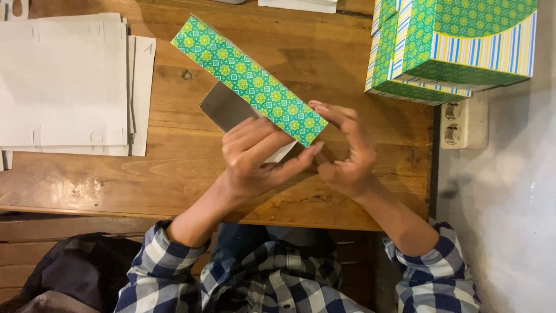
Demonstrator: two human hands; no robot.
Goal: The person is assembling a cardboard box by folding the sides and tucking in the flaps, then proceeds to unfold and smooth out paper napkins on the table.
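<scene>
A partly folded cardboard box with a green patterned outside and a grey inside is held tilted above the wooden table. My left hand grips its near end from below, fingers wrapped over the grey flap. My right hand touches the box's near right corner with its fingertips, fingers spread and slightly bent.
A stack of flat white cardboard sheets lies at the table's left. Finished green, striped boxes are piled at the far right. A white wall socket sits beside the table's right edge. A dark bag rests at lower left.
</scene>
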